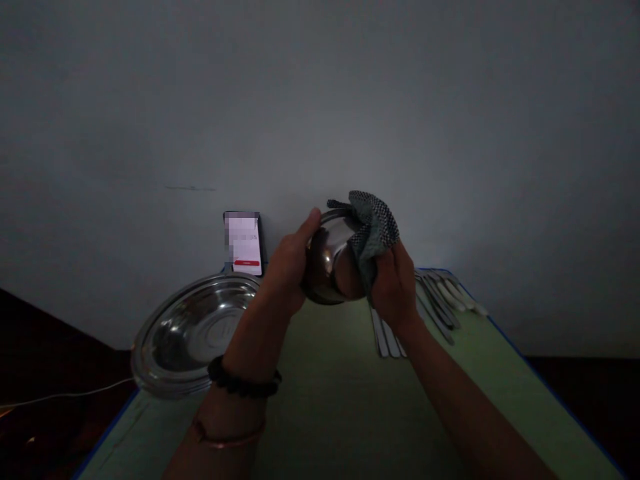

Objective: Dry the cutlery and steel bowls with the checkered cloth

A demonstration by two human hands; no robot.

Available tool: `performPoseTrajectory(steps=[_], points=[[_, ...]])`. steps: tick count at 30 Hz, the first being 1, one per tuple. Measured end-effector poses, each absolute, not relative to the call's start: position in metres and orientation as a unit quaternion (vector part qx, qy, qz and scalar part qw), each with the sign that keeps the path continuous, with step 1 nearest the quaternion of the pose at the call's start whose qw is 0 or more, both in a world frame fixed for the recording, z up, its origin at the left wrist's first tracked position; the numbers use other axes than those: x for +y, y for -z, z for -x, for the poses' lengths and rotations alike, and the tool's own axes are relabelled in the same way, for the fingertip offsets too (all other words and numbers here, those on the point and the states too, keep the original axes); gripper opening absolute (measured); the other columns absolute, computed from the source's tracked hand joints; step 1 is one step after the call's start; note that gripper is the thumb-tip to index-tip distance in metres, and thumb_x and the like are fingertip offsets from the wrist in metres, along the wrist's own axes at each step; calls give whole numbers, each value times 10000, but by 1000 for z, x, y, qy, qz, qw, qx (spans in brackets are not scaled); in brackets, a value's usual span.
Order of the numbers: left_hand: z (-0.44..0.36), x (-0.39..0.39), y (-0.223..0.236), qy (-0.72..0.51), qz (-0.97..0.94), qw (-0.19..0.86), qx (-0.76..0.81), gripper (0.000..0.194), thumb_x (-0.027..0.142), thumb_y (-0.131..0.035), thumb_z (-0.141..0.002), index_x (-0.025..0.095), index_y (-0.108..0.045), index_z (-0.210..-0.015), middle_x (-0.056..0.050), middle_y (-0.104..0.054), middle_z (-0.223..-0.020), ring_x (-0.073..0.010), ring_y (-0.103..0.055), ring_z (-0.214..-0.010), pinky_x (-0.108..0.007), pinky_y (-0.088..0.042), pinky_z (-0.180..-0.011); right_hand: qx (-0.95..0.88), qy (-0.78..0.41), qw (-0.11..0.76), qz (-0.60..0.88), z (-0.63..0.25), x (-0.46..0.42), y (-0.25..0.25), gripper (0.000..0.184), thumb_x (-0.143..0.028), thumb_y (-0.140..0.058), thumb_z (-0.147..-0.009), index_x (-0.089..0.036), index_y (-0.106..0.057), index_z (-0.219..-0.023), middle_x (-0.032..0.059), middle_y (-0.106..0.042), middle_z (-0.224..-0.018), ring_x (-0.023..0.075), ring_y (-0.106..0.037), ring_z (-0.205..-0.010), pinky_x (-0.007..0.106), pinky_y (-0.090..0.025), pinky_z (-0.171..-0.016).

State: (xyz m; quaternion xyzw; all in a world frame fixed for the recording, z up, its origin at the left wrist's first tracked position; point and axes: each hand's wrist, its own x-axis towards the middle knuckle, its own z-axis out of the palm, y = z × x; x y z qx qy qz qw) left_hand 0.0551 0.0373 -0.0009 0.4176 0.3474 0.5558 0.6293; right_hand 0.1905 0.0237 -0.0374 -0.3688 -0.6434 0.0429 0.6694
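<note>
A shiny steel bowl [325, 257] is held up above the table, tilted so that its rounded outside faces me. My left hand [287, 267] grips its left side, with the thumb up at the rim. A checked grey and black cloth [373, 223] is bunched in my right hand [393, 287], which presses it against the bowl's right side. The fingertips of my right hand are partly hidden by the cloth.
A wide steel basin [170, 340] stands on the green table [325, 400] at left. Behind it a phone [246, 243] leans against the wall [320, 100]. Several pieces of cutlery [387, 340] lie at right, with more utensils [445, 293] farther right. A white cable [75, 395] runs off left.
</note>
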Motion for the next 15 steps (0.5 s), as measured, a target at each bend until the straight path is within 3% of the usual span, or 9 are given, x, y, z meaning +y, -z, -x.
performPoseTrajectory(steps=[3, 7, 12, 15], points=[[-56, 37, -3, -573, -364, 671, 297, 315, 465, -577, -784, 162, -658, -754, -43, -698, -687, -222, -686, -744, -326, -564, -696, -630, -51, 687, 358, -188, 22, 36, 291, -305, -346, -924, -245, -602, -1047, 45, -640, -1069, 195, -547, -1120, 436, -423, -1004], [-60, 40, -4, -592, -324, 697, 243, 341, 417, -465, -847, 140, -665, -850, -68, -725, -810, -260, -668, -925, -384, -543, -832, -638, -23, 682, 357, -186, 23, 37, 361, -281, -320, -926, -238, -509, -1231, 68, -552, -1280, 199, -459, -1249, 461, -357, -1070], [-70, 41, 2, -609, -255, 719, 218, 382, 355, -354, -888, 124, -658, -874, -84, -721, -858, -240, -649, -981, -376, -517, -885, -700, 98, 602, 370, -182, 19, 38, 457, -270, -362, -902, -181, -374, -1350, 114, -398, -1435, 230, -310, -1363, 502, -279, -1113], [-74, 38, 5, -635, -238, 696, 236, 324, 322, -386, -875, 143, -649, -813, -67, -715, -822, -215, -648, -965, -333, -517, -873, -714, 146, 556, 401, -175, 15, 40, 481, -292, -423, -872, -172, -398, -1337, 112, -423, -1414, 259, -260, -1380, 525, -263, -1110]])
